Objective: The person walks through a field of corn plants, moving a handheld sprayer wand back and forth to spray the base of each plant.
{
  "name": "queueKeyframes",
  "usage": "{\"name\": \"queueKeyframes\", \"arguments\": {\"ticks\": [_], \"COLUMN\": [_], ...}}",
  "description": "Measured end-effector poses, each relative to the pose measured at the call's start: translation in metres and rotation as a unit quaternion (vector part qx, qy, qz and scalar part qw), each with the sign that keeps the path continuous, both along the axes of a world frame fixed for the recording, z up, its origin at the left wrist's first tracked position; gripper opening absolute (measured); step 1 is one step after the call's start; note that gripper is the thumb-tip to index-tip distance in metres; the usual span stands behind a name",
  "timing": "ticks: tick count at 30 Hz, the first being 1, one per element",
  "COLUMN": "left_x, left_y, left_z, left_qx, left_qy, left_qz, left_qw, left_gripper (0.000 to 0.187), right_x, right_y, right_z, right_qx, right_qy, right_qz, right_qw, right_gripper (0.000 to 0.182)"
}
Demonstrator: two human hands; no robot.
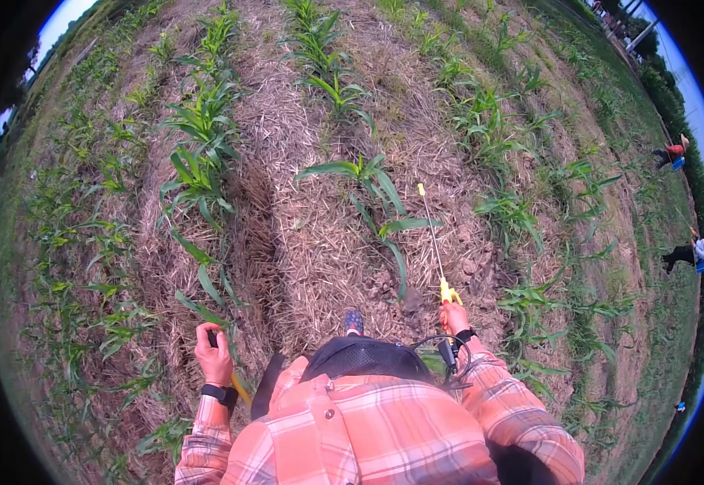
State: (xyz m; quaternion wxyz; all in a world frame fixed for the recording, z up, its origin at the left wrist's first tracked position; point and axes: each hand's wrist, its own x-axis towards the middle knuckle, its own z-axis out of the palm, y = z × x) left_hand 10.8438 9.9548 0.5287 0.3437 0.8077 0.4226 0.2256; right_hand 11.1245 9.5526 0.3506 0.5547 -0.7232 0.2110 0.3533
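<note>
Straw-covered ground (319, 242) fills most of the view, with rows of young green plants (198, 174) running away from the wearer. Orange plaid shirt (416, 420) across the bottom; one patterned shoe (353, 321) just ahead of it. Two people (675, 151) (695, 252) far off at the right edge.

Wand (436, 242): thin shaft, yellow handle, angled forward from the wearer's right side. It lies between the near middle plant (364, 171) and the right-hand row; the shaft passes close by a leaf tip. Dark hose (466, 364) loops by the right wrist.

Hands well apart. Right hand (453, 317) clamped on the wand's handle; trigger squeeze cannot be told. Left hand (214, 356) closed round a black grip (212, 338), apparently the end of the yellow lever (241, 390) below it.

Yellow nozzle (421, 189) points forward over straw; no spray visible. Step in hand, judged: wand aimed beside the plants. Any shift of it calls for a steady right wrist and clearance from the leaves.
</note>
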Motion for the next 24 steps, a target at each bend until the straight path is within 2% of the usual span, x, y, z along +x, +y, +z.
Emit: {"name": "queueKeyframes", "arguments": {"ticks": [3,5,6,7,10,11,12,14,20,22,24], "left_x": [-0.002,-0.002,-0.007,-0.004,0.022,0.034,0.039,0.061,0.09,0.094,0.098], "left_y": [0.004,0.004,0.008,0.013,0.039,0.051,0.066,0.09,0.149,0.169,0.186], "left_z": [0.035,0.062,0.065,0.063,0.04,0.024,-0.002,-0.039,-0.058,-0.059,-0.052], "left_qx": [0.019,0.078,0.015,0.013,0.076,0.058,-0.007,0.01,-0.052,-0.047,-0.04], "left_qy": [-0.036,-0.041,-0.064,-0.062,-0.025,-0.01,0.037,-0.005,-0.01,-0.007,-0.014], "left_qz": [0.006,0.03,0.067,0.073,0.027,0.019,0.04,0.006,0.043,0.044,0.042], "left_qw": [0.999,0.996,0.996,0.995,0.996,0.998,0.999,1.0,0.998,0.998,0.998], "left_gripper": [0.006,0.005,0.004,0.004,0.005,0.005,0.005,0.007,0.008,0.008,0.007], "right_x": [0.029,0.048,0.056,0.065,0.087,0.092,0.092,0.099,0.096,0.092,0.091], "right_y": [-0.005,0.002,0.006,0.011,0.043,0.057,0.069,0.102,0.207,0.251,0.282], "right_z": [-0.004,-0.002,-0.002,-0.002,0.001,0.003,0.005,0.002,0.006,0.034,0.036], "right_qx": [-0.007,0.0,0.016,0.031,-0.001,-0.004,-0.008,-0.017,-0.055,-0.064,-0.082], "right_qy": [-0.038,-0.031,-0.042,-0.044,-0.059,-0.057,-0.053,-0.058,0.001,0.02,0.007], "right_qz": [-0.055,-0.096,-0.103,-0.107,-0.089,-0.074,-0.06,-0.008,0.152,0.229,0.317], "right_qw": [0.998,0.995,0.994,0.993,0.994,0.996,0.997,0.998,0.987,0.971,0.945], "right_gripper": [0.029,0.029,0.028,0.027,0.026,0.025,0.025,0.025,0.026,0.028,0.028]}}
